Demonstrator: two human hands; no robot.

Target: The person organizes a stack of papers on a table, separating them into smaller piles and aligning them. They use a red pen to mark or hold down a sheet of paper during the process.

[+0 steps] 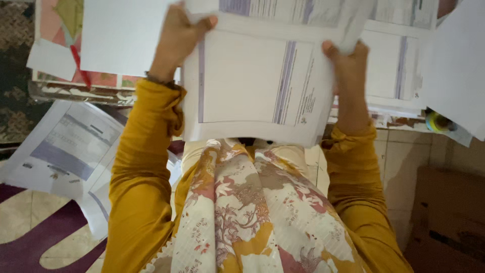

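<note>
From the head camera, looking down past the mustard sleeves: both hands are up in front, and a stack of printed sheets [252,86] hangs between them. The left hand [177,38] pinches the stack's upper left corner, thumb [207,23] lying over the front face, the other fingers hidden behind the paper. The right hand [348,63] has the opposite edge, thumb tip [328,48] showing on the front, fingers curled out of sight behind; so both hands are closed on the paper, one at each side.

The stack spans the gap between the two grips, its printed purple bands running up and down and its lower edge hanging toward the patterned fabric on the lap. The left hand sits higher on the page than the right, so the stack is slightly tilted. Neither hand is nearer: each already touches it.

How many sheets are in the held stack I cannot tell; at least two layers show at the top edge. Beyond the fingers, more printed sheets [399,55] lie spread out, one blank white sheet [121,35] sits beside the left hand, and another [457,65] outside the right. Down past the left elbow, printed sheets [65,146] lie on the floor. One roll of tape [437,121] shows below the right-side sheet.
</note>
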